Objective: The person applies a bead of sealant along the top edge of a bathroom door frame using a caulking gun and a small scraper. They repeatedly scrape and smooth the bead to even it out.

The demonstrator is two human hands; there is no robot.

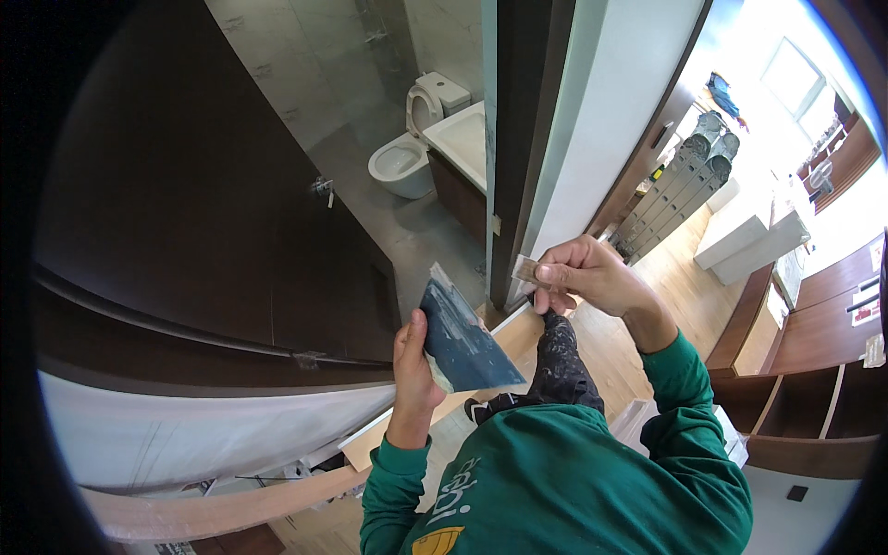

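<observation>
My left hand (416, 365) grips a flat blue plate (467, 342) by its left side, thumb on the face. Pale filler is smeared over the plate and along its edges; whether it has a handle underneath is hidden. A little to the right and farther up, my right hand (592, 276) pinches a small flat scraper (525, 269) between thumb and fingers. The scraper has a brownish face and a pale edge, and is apart from the plate. It is close to the dark door frame (529, 148) in this view.
A dark door (213, 176) with a metal handle (323, 188) stands open at left. Beyond the doorway are a toilet (402, 165) and a washbasin (462, 139). A folded ladder (666, 190) leans at the right, near white boxes (754, 242) and brown shelving (795, 402).
</observation>
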